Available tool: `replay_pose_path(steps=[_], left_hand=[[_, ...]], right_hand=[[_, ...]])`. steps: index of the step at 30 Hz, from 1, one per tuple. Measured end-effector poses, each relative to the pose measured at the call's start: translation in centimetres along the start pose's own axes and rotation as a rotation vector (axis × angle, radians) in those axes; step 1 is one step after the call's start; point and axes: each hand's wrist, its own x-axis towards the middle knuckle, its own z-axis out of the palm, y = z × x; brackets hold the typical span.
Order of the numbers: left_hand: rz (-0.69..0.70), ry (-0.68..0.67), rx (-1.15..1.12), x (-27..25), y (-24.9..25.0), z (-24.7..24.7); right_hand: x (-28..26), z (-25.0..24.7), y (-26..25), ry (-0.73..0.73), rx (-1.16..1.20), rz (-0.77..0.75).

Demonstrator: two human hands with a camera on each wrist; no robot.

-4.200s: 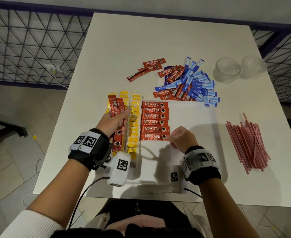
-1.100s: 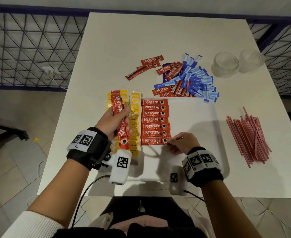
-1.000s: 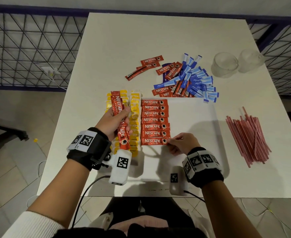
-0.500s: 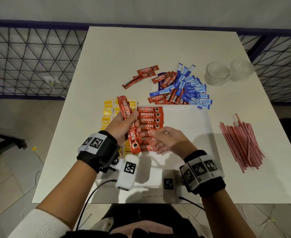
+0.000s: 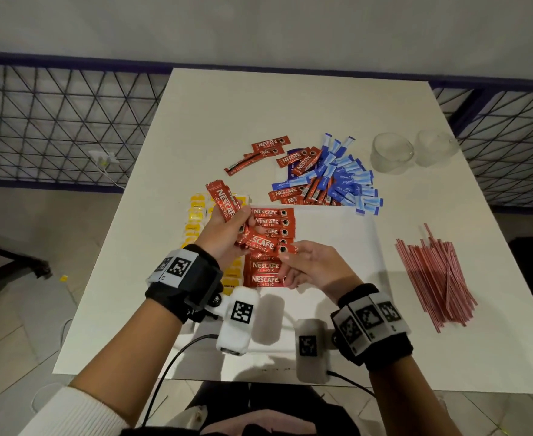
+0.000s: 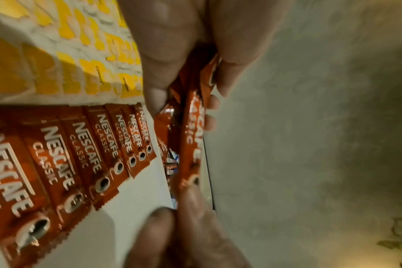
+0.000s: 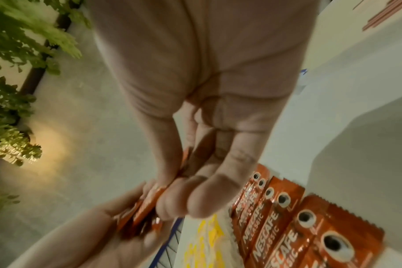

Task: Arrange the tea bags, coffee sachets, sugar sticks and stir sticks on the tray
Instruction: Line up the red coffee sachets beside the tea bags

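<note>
Our left hand [image 5: 224, 234] grips a bundle of sachets [image 5: 224, 204] above the tray [image 5: 334, 247]. Our right hand [image 5: 314, 267] pinches one sachet [image 5: 263, 243] from it.

Head view overhead; wrist views close, sharing sachet row [image 6: 85, 154].

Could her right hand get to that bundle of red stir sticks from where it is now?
Probably yes. The stir sticks lie in the open on the table to the right of the tray, nothing between. But the right hand is pinching a coffee sachet and would need to release it first.
</note>
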Motion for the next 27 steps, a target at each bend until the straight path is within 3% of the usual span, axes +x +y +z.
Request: replay_pose_path(steps=[8,11,18,22,27], left_hand=[[-0.037,0.026,0.161,-0.7,0.3,-1.0],[-0.044,-0.001,0.235,-0.9,-0.1,-1.6],[-0.054,-0.178,0.407,-1.9,-1.6,-2.2],[-0.012,-0.132,0.45,-2.2,-2.0,-2.8],[-0.109,-0.185,0.352,-2.5,-1.8,-3.4]], right_hand=[[0.1,-2.9,0.4,0.191,-0.089,-0.021],[-0.2,-3.3,0.6,0.219,-0.022,-0.024],[-0.8,-3.3,1.3,0.185,0.136,-0.046],[-1.2,-2.9,1.8,0.113,0.126,-0.022],[-1.6,-2.5,1.9,0.001,0.295,0.015]])
